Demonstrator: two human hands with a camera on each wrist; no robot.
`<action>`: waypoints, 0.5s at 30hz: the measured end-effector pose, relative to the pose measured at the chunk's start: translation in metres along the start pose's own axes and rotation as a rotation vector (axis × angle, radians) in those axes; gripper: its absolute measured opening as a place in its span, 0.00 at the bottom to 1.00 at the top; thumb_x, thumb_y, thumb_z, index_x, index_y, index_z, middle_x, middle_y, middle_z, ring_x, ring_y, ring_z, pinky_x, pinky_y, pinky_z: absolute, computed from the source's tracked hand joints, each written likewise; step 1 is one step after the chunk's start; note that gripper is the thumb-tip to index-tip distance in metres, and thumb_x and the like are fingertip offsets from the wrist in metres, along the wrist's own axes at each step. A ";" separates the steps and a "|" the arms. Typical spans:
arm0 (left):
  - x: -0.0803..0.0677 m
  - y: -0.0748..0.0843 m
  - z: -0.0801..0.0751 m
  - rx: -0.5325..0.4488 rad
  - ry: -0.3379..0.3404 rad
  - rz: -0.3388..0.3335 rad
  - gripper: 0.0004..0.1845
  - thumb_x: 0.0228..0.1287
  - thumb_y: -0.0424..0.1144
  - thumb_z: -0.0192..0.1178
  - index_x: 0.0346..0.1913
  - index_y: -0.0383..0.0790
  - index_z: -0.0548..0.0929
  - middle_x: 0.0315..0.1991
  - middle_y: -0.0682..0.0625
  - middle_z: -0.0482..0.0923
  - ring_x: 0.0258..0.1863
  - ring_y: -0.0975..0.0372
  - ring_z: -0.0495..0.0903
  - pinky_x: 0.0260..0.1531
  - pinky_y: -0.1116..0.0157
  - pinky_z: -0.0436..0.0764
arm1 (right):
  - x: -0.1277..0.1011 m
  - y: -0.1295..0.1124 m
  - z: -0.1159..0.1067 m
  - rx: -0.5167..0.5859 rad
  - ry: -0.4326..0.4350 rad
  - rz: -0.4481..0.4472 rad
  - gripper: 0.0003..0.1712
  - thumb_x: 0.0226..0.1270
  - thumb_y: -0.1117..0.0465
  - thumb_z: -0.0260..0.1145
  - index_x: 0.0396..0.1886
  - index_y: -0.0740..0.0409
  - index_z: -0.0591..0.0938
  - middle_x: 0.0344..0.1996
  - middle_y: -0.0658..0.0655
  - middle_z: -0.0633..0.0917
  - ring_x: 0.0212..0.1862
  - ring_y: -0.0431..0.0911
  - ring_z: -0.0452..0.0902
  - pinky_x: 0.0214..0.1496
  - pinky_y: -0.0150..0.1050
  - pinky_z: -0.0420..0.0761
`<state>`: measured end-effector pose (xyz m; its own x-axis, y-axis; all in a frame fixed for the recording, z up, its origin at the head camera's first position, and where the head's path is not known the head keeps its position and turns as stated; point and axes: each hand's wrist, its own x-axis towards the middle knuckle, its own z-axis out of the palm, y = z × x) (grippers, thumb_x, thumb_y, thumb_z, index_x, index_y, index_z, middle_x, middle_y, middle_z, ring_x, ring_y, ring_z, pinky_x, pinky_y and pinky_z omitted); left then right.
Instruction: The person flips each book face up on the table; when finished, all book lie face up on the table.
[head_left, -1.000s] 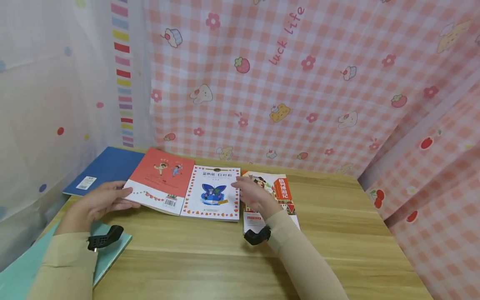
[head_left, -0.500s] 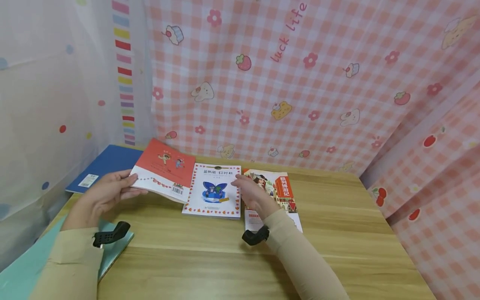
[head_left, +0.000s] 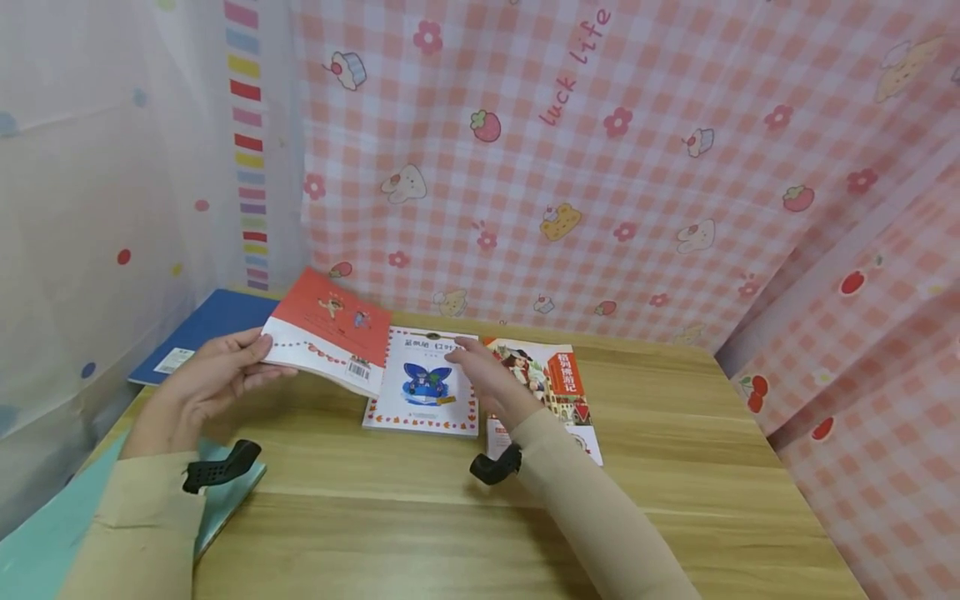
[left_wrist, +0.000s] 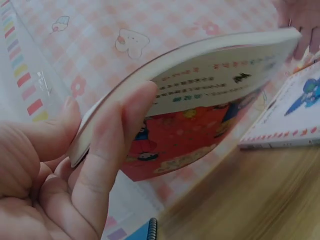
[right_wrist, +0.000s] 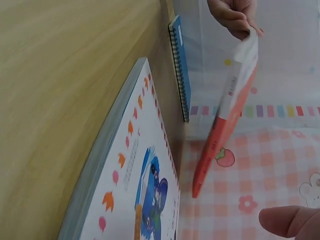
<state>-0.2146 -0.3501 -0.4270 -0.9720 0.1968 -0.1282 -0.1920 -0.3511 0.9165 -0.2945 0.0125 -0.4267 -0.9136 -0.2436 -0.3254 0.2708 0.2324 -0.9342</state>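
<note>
Head view: left hand (head_left: pixel 202 387) grips the red book (head_left: pixel 330 332), now lifted higher beside the butterfly book (head_left: pixel 425 382); right hand (head_left: pixel 487 379), fingers straight, has slid onto it.

Light wood-grain counter (right_wrist: pixel 60 75): fills the left part of the view. White paperback book with an orange-patterned border and blue butterfly picture (right_wrist: pixel 145 190): lies flat on the counter, page edges showing along its side. Blue spiral-bound notebook (right_wrist: pixel 180 70): lies on the counter beyond the white book, apart from it. Red-and-white paperback book (right_wrist: pixel 227 120): raised clear of the counter, its upper edge pinched by the left hand (right_wrist: pixel 232 15). Fingertip of the right hand (right_wrist: pixel 290 220): bottom right corner, its grip not visible. Pink checked cloth with flowers and strawberry (right_wrist: pixel 260 185): backdrop.
</note>
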 end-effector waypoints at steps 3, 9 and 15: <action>-0.001 0.001 0.000 -0.030 -0.011 0.017 0.08 0.75 0.41 0.57 0.50 0.50 0.84 0.40 0.45 0.89 0.38 0.57 0.90 0.40 0.68 0.86 | 0.004 -0.002 0.008 0.066 -0.086 -0.012 0.35 0.78 0.61 0.55 0.80 0.62 0.57 0.78 0.65 0.58 0.79 0.59 0.51 0.79 0.54 0.51; -0.004 0.006 0.004 -0.056 -0.054 0.041 0.11 0.76 0.40 0.55 0.44 0.52 0.89 0.40 0.45 0.89 0.38 0.56 0.90 0.39 0.68 0.86 | 0.012 -0.005 0.025 0.250 -0.272 0.034 0.35 0.82 0.62 0.49 0.80 0.68 0.49 0.74 0.72 0.63 0.74 0.60 0.64 0.75 0.48 0.65; -0.004 0.006 0.008 -0.025 -0.139 0.063 0.14 0.79 0.37 0.51 0.47 0.49 0.90 0.41 0.44 0.89 0.37 0.56 0.90 0.40 0.68 0.86 | 0.020 -0.010 0.040 0.385 -0.259 0.090 0.32 0.84 0.59 0.48 0.80 0.64 0.53 0.68 0.72 0.73 0.67 0.61 0.73 0.66 0.46 0.76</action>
<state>-0.2105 -0.3462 -0.4176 -0.9546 0.2977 -0.0152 -0.1358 -0.3890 0.9112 -0.3032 -0.0328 -0.4300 -0.7887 -0.4769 -0.3880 0.4832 -0.0906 -0.8708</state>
